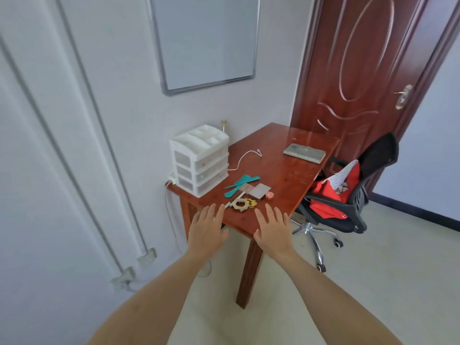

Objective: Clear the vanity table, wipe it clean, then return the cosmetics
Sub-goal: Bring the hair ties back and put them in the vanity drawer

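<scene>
Glossy reddish wood counter (278, 170), matt white plastic drawer organizer (200, 159), teal plastic combs (240, 185), shiny chrome chair base (313, 232).

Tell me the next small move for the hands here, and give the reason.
Probably reach the left hand forward and pick up the beaded bracelet, the nearest item. Both hands are open and hold nothing, the right hand hovers at the table edge, and the teal combs and other small items still lie on it, so clearing comes first.

Single head cam, looks fwd and down at the vanity table (278, 170) from its near corner, standing height.
</scene>
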A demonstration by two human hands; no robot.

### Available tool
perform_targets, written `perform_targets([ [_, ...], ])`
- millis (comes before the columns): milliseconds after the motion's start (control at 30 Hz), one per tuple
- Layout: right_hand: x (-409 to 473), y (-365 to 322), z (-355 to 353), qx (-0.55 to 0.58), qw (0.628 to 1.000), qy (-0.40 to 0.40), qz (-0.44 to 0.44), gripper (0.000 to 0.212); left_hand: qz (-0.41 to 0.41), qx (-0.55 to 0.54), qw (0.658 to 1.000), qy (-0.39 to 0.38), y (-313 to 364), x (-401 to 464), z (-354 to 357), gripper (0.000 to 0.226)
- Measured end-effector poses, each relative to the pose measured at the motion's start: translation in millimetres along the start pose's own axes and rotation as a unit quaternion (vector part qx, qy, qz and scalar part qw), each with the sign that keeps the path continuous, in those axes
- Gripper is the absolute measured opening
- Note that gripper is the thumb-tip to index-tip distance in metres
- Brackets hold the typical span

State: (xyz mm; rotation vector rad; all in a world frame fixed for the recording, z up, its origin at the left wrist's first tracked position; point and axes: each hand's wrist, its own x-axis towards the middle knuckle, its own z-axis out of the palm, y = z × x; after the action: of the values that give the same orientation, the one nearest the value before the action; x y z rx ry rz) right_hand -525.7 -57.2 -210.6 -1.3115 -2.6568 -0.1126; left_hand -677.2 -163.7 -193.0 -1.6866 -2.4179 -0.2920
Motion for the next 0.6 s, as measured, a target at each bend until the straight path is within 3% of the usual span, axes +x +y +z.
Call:
perform_targets([
  [100,28,17,22,0.021,0.998,-0.027,0.043,0.053,0.039,-0.010,0.999,-0.005,2,46,25,0.058],
  [333,88,66,80,0.035,0.994,-0.083,0.069,0.054,0.088,-0.011,0.991,-0.097,10,131,97,0.053],
  [600,192,117,131,0.045,0.988,-0.141,0.032,0.053,0.132,-0.015,0.964,-0.231,11,225,171,0.056],
])
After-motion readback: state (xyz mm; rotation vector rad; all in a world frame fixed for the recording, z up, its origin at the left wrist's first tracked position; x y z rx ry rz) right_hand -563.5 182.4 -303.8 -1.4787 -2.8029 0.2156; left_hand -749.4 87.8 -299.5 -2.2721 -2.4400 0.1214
